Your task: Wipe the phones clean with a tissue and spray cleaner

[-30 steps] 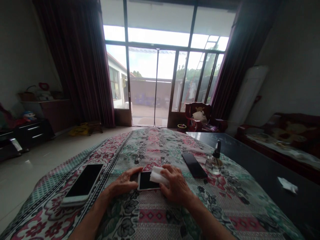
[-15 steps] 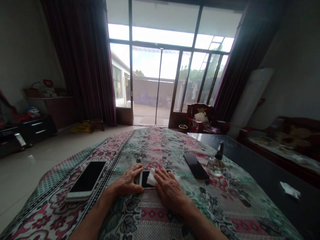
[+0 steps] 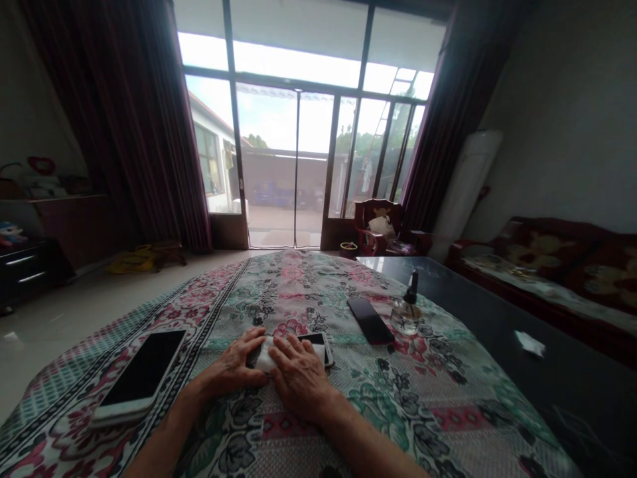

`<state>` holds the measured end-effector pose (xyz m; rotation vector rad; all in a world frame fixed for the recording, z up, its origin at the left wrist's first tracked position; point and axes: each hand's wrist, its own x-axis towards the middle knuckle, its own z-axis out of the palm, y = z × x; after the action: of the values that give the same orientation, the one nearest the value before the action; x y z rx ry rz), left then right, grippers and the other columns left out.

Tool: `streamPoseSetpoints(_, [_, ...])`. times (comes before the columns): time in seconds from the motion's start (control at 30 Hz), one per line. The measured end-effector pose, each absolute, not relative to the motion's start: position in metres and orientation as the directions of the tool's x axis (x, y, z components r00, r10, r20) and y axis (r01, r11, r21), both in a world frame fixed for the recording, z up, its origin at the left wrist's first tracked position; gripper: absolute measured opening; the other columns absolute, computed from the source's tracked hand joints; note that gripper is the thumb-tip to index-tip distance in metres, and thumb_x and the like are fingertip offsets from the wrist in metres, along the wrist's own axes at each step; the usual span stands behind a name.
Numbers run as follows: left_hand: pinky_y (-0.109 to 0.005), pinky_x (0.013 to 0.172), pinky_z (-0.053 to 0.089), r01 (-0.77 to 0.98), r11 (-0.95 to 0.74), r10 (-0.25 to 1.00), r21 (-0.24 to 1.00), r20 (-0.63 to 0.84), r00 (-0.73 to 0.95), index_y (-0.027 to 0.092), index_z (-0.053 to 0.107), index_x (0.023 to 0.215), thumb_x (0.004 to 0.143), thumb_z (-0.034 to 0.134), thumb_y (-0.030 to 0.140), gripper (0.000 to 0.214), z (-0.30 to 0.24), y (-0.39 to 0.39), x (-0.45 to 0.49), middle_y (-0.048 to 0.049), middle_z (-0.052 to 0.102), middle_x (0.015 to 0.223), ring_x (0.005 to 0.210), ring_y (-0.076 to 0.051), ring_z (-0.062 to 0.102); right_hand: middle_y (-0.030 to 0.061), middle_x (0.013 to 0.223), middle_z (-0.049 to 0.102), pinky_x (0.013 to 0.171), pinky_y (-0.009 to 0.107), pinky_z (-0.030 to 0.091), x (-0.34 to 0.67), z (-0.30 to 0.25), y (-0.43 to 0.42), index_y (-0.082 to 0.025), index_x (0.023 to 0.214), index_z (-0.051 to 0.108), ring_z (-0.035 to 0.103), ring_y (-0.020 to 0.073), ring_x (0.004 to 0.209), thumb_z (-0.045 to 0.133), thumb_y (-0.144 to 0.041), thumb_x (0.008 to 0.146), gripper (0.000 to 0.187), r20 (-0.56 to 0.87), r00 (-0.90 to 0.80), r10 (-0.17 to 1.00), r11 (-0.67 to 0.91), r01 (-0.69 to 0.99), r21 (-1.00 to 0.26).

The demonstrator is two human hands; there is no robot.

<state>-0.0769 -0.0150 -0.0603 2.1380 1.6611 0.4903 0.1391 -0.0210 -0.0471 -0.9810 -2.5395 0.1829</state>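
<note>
A white-framed smartphone [image 3: 317, 339] lies flat on the patterned tablecloth, its dark screen largely covered. My left hand [image 3: 237, 362] steadies its left end, thumb at the near edge and fingers at the far edge. Under the fingers of my right hand [image 3: 301, 373] a folded white tissue [image 3: 266, 355] is pressed to the screen, close beside my left hand. Only the phone's right end shows past my right hand. To the left rests a larger white phone [image 3: 142, 372], screen up. A black phone [image 3: 371, 320] lies to the right, next to a clear spray bottle [image 3: 408, 312] with a black top.
The floral tablecloth [image 3: 393, 398] covers the table under my hands. At the right a dark tabletop [image 3: 478, 318] carries a crumpled white tissue [image 3: 530, 344]. Beyond stand a wooden chair [image 3: 378, 222], a sofa [image 3: 557, 265] and a glass door [image 3: 283, 172].
My right hand has slid left along the phone with the tissue, toward my left hand, uncovering the phone's right end. The whole view has shifted to the right.
</note>
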Motion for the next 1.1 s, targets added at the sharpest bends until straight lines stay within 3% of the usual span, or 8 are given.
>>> streamPoseSetpoints(0.17, [-0.040,0.115,0.019,0.829,-0.240,0.967,0.505,0.052,0.248,0.018,0.048,0.134,0.063,0.071,0.046,0.080,-0.062,-0.014,-0.080,-0.0096,0.032,0.150,0.140,-0.029,0.021,0.0033,0.138,0.049,0.103,0.043,0.028,0.146,-0.046,-0.016,-0.024,0.123,0.054,0.038,0.0269,0.128,0.036,-0.032,0.094,0.035,0.356,-0.572,0.739,0.668,0.691,-0.276])
streamPoseSetpoints(0.4, [-0.040,0.115,0.021,0.815,-0.242,0.965,0.526,0.042,0.259,0.015,0.050,0.133,0.062,0.073,0.050,0.083,-0.054,-0.016,-0.077,-0.0121,0.032,0.150,0.139,-0.031,0.023,0.0072,0.113,0.063,0.098,0.033,0.034,0.164,-0.043,0.002,-0.018,0.089,0.068,0.050,0.0232,0.109,0.048,-0.018,0.083,0.021,0.407,-0.394,0.824,0.521,0.809,-0.273])
streamPoseSetpoints(0.53, [-0.042,0.115,0.019,0.802,-0.229,0.968,0.551,0.044,0.247,0.018,0.049,0.134,0.062,0.073,0.051,0.083,-0.054,-0.018,-0.076,-0.0102,0.031,0.151,0.140,-0.032,0.022,0.0077,0.115,0.063,0.098,0.032,0.034,0.165,-0.045,0.004,-0.016,0.096,0.067,0.050,0.0230,0.110,0.046,-0.016,0.083,0.025,0.401,-0.369,0.839,0.493,0.827,-0.272])
streamPoseSetpoints(0.7, [-0.041,0.115,0.020,0.803,-0.225,0.968,0.551,0.036,0.247,0.017,0.052,0.131,0.062,0.075,0.046,0.079,-0.047,-0.020,-0.072,-0.0112,0.033,0.150,0.139,-0.031,0.023,0.0065,0.129,0.056,0.104,0.037,0.028,0.152,-0.050,-0.002,-0.018,0.116,0.060,0.042,0.0239,0.121,0.046,-0.018,0.084,0.035,0.379,-0.480,0.791,0.593,0.752,-0.287])
streamPoseSetpoints(0.9, [-0.039,0.115,0.019,0.811,-0.208,0.972,0.547,0.026,0.231,0.018,0.052,0.132,0.062,0.074,0.040,0.077,-0.047,-0.019,-0.071,-0.0099,0.034,0.149,0.140,-0.029,0.024,0.0052,0.138,0.047,0.110,0.043,0.018,0.135,-0.050,-0.012,-0.021,0.126,0.052,0.035,0.0237,0.127,0.041,-0.023,0.090,0.038,0.348,-0.593,0.726,0.686,0.663,-0.302])
streamPoseSetpoints(1.1, [-0.038,0.115,0.021,0.800,-0.233,0.970,0.553,0.071,0.233,0.018,0.053,0.130,0.059,0.074,0.036,0.077,-0.053,-0.017,-0.072,-0.0085,0.038,0.148,0.138,-0.030,0.027,0.0017,0.136,0.049,0.103,0.043,0.026,0.131,-0.042,-0.021,-0.025,0.122,0.051,0.037,0.0250,0.123,0.041,-0.027,0.092,0.032,0.344,-0.689,0.638,0.770,0.587,-0.251])
